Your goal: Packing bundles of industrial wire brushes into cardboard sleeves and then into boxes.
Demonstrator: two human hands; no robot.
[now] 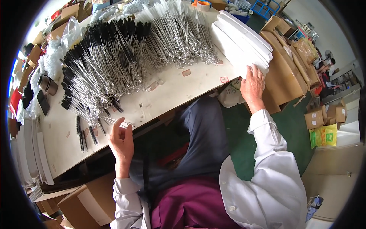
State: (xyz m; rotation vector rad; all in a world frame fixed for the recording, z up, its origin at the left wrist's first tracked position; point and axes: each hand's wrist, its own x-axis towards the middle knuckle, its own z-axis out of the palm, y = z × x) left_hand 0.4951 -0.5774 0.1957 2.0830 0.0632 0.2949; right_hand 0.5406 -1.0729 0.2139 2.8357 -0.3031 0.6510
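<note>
My left hand [122,142] is at the table's front edge, its fingers curled and closed around the looped wire end of a brush [111,120]. Several short black brush heads [81,133] lie on the tabletop just left of it. Beyond spreads a big pile of black-bristled wire brushes [103,66], loops toward me. White-bristled wire brushes [177,32] lie beside it, farther right. My right hand [252,87] rests with fingers stretched over the near end of a stack of long white sheets [242,40]; whether it grips a sheet is hidden.
The pale table [183,89] slants across in front of me. Small red-printed labels [186,73] lie on it. An open cardboard box [284,72] stands right of the stack. A metal cup [47,84] and a dark phone-like slab [43,102] sit at the left end.
</note>
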